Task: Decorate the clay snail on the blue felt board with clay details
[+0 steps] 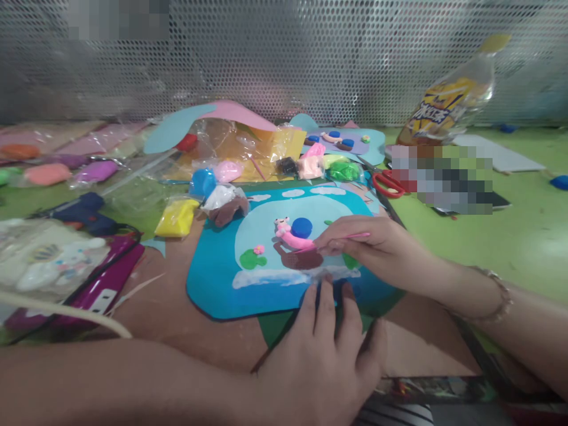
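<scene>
A blue card [213,284] with a pale blue middle lies in front of me, bearing a clay picture. On it are a pink clay figure [296,241], a blue clay disc [302,228], a brown clay shape [295,258], green patches and a white clay strip [261,278]. My right hand [355,239] pinches a thin pink modelling tool [358,236], its tip down at the brown clay. Fingers apart, my left hand [326,343] rests flat with its fingertips on the card's lower edge, holding nothing.
Bagged clay, including a yellow pack [176,218], lies behind and left. Red-handled scissors [388,184] and a tilted drink bottle [448,100] are at the right. A glue gun [82,210] and a purple case [119,266] lie left. A perforated metal panel [266,53] stands behind.
</scene>
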`<state>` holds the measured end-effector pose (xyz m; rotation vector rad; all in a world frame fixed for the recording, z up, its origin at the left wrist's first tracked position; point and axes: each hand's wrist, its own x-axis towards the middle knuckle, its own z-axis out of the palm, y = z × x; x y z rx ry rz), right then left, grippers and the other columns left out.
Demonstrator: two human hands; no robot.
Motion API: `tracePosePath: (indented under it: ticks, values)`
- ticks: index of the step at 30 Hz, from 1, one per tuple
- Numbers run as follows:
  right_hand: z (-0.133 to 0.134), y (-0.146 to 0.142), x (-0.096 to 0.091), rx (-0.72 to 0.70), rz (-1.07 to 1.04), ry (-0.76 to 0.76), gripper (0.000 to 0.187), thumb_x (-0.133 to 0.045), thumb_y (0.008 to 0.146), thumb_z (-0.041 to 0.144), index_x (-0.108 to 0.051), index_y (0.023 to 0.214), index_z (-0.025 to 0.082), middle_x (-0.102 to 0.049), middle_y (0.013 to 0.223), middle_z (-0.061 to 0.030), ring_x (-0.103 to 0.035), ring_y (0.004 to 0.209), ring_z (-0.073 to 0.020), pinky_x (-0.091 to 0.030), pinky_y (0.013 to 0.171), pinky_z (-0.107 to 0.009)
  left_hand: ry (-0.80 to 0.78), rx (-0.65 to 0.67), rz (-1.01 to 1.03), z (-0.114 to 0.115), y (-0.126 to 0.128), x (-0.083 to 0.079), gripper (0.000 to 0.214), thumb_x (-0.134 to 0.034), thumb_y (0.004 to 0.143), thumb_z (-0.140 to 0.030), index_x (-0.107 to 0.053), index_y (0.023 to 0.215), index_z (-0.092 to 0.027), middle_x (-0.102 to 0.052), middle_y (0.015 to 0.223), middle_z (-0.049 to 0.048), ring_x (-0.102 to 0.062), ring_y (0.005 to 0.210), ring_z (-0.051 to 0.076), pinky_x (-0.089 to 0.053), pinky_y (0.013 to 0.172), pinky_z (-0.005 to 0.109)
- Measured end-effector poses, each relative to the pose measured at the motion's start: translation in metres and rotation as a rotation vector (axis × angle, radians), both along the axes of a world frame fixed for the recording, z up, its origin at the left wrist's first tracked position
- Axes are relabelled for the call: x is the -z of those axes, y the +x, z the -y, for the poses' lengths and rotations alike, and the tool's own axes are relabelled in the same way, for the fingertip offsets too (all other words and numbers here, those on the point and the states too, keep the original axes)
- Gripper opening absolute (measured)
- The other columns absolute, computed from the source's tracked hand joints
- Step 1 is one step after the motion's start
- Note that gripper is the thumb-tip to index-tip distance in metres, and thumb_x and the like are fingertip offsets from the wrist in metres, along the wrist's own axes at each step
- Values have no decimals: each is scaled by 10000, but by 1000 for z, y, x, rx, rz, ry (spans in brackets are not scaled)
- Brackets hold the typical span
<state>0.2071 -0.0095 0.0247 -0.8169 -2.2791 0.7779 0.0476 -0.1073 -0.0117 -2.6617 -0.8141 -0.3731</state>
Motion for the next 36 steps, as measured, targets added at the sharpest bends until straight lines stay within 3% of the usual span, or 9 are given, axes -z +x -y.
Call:
tracePosePath:
  ticks: [15, 24, 36]
  values:
    - [1, 4, -4, 9, 48, 8, 195, -469, 900, 198, -658, 932, 162, -682, 888, -48, -620, 833, -134, -513, 715, -242, -3, -12, 4, 1, 0, -3, 359, -442, 887, -301, -481, 1215, -161, -588, 1163, 195, -565, 1049, 385, -448, 857, 502]
    - [1, 8, -6, -23, 87, 111, 222, -427, 916, 183, -649, 920, 175, -685, 884, -40, -607, 847, -130, -497, 731, -244, -15, -6, -2, -1, -1, -2, 373, -438, 889, -330, -475, 1219, -158, -574, 1175, 208, -560, 1051, 395, -441, 858, 501]
    - [3, 9, -8, 25, 103, 110, 224, -438, 913, 214, -660, 916, 189, -691, 895, -45, -624, 828, -137, -500, 715, -251, -21, 3, 3, 0, -1, -2, 378, -423, 896, -344, -469, 1214, -144, -571, 1165, 227, -567, 1045, 384, -423, 859, 520]
